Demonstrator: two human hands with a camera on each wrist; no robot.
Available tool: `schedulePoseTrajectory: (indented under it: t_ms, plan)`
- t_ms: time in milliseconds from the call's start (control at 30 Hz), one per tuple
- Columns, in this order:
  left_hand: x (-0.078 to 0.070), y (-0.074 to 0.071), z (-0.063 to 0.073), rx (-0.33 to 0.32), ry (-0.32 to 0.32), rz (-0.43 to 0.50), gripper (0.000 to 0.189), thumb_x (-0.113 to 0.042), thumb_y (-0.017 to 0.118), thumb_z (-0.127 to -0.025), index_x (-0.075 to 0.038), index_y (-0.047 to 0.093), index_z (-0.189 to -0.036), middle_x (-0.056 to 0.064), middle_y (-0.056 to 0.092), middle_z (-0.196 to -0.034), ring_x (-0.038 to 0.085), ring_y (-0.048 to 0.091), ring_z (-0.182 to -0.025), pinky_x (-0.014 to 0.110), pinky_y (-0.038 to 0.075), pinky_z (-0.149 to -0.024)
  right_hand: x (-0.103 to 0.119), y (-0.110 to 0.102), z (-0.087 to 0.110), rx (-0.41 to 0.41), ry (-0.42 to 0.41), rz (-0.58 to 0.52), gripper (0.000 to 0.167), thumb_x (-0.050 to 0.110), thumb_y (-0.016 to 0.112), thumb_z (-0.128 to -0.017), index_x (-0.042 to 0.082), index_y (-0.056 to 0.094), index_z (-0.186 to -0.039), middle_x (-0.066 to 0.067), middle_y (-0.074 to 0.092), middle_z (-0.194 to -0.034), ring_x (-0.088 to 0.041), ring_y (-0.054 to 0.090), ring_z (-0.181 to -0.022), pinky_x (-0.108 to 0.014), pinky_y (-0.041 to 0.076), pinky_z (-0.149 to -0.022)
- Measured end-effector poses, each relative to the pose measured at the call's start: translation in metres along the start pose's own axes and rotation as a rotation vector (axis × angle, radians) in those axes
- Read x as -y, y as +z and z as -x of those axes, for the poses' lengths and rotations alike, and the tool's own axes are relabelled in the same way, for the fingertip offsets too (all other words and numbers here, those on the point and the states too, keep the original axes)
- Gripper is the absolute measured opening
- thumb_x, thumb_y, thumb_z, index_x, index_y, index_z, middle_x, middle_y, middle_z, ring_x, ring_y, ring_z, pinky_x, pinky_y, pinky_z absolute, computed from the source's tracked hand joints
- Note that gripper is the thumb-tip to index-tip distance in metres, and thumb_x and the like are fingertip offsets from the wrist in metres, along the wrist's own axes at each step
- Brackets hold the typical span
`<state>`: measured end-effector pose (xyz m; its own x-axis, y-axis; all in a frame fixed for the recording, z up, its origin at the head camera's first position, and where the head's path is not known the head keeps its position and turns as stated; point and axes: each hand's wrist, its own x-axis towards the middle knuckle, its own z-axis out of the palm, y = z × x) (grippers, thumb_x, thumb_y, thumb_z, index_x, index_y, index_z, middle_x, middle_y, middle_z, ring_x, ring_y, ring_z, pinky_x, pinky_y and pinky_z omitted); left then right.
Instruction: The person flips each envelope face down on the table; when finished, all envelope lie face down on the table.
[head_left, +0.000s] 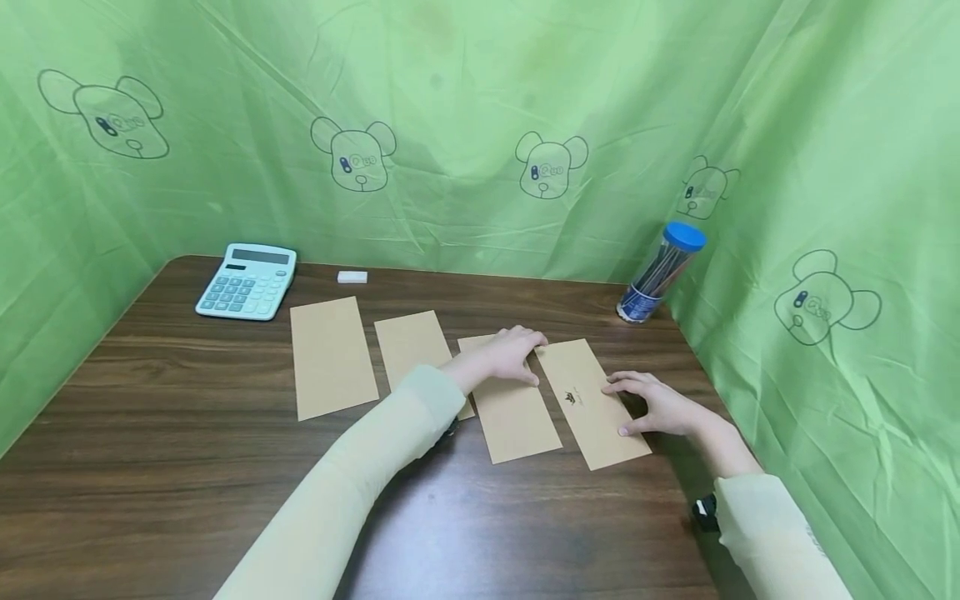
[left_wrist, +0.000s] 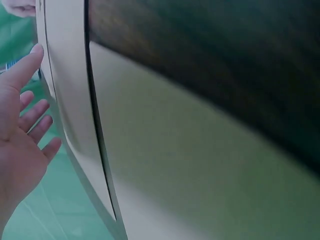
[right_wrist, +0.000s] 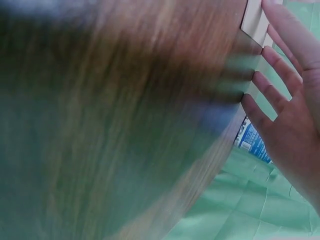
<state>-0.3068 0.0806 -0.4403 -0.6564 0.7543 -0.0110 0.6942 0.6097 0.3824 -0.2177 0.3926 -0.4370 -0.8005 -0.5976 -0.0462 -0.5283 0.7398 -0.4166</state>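
Note:
Several brown kraft-paper envelopes lie in a slanting row on the table. My left hand [head_left: 512,354] reaches across the third envelope [head_left: 519,423], its fingertips right at the upper left corner of the rightmost envelope [head_left: 588,421]. That one bears a small dark crown print. On its right edge rest the fingertips of my right hand [head_left: 656,406], thumb lower down and apart from the other fingers. In the right wrist view, the fingers of the right hand [right_wrist: 295,110] are spread and nearly straight. The left wrist view shows the left hand [left_wrist: 20,125] with loosely extended fingers.
Left of the hands lie the second envelope [head_left: 412,342], partly behind the left sleeve, and the leftmost envelope [head_left: 330,358]. A light-blue calculator [head_left: 247,282] and a white eraser-like block [head_left: 352,277] sit at the back. A blue-lidded clear tube [head_left: 660,271] stands back right, before green curtains [head_left: 465,100].

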Motion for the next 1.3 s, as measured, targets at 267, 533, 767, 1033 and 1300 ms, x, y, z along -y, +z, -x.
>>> schedulePoseTrajectory:
  t_ms: [267,533,767,1033,1300]
  plan:
    - [-0.004,0.005,-0.003,0.018,-0.031,0.024,0.069,-0.04,0.073,-0.08,-0.013,0.044,-0.137,0.002,0.047,-0.141,0.024,0.038,-0.131,0.047,0.028,-0.11,0.002,-0.001,-0.001,-0.003,0.005,-0.014,0.066,0.031,0.083,-0.069,0.007,0.058,-0.125,-0.02,0.048,-0.134,-0.042,0.039,-0.124,-0.061,0.031,-0.099]
    - [-0.001,0.004,-0.009,-0.019,-0.027,0.084,0.066,-0.035,0.075,-0.079,-0.013,0.047,-0.134,0.004,0.051,-0.136,0.024,0.043,-0.127,0.042,0.034,-0.106,0.0,-0.001,0.0,-0.015,-0.021,0.0,0.066,0.031,0.083,-0.069,0.007,0.058,-0.125,-0.02,0.049,-0.133,-0.041,0.04,-0.123,-0.06,0.03,-0.098]
    - [-0.004,0.004,-0.015,-0.09,-0.014,0.179,0.053,-0.019,0.077,-0.079,-0.012,0.054,-0.127,0.007,0.052,-0.128,0.022,0.048,-0.12,0.033,0.04,-0.102,-0.002,0.0,0.001,-0.027,-0.051,0.008,0.066,0.031,0.083,-0.068,0.006,0.059,-0.124,-0.02,0.05,-0.132,-0.041,0.042,-0.121,-0.06,0.032,-0.096]
    - [-0.006,0.005,-0.014,-0.173,0.052,0.236,0.031,-0.004,0.077,-0.076,-0.009,0.066,-0.105,0.008,0.049,-0.117,0.019,0.059,-0.098,0.024,0.045,-0.087,-0.004,0.001,0.003,-0.029,-0.065,0.004,0.064,0.031,0.083,-0.07,0.008,0.059,-0.125,-0.018,0.049,-0.133,-0.039,0.041,-0.122,-0.059,0.033,-0.094]
    - [-0.01,0.006,-0.016,-0.248,0.059,0.195,0.016,-0.006,0.073,-0.081,-0.011,0.071,-0.096,0.005,0.051,-0.112,0.013,0.057,-0.089,0.017,0.045,-0.081,-0.002,-0.007,0.0,0.032,-0.008,-0.026,0.062,0.036,0.08,-0.074,0.014,0.058,-0.127,-0.015,0.048,-0.136,-0.038,0.041,-0.126,-0.06,0.033,-0.097]
